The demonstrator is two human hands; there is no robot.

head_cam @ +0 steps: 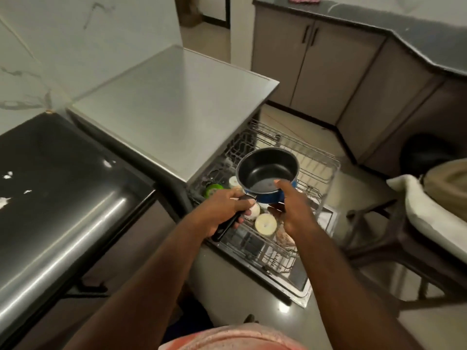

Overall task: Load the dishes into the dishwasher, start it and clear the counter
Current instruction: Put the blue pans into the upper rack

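- Fingers (243, 203) of our left hand (222, 210) are curled tight round the black handle (225, 229) of the saucepan (267, 170).
- Our right hand (295, 213) pinches the pan's near wall, with the forefinger laid over the rim and the other fingers tucked beneath the blue side.
- We hold the saucepan mouth up in the air, above the pulled-out wire rack (323, 162) of the open dishwasher (171, 109).
- Under the pan, the rack carries a green cup (213, 190) and pale bowls (265, 223).
- To our left runs a dark tabletop (63, 160); to our right stands a chair (374, 238) draped with a white cloth (414, 205).
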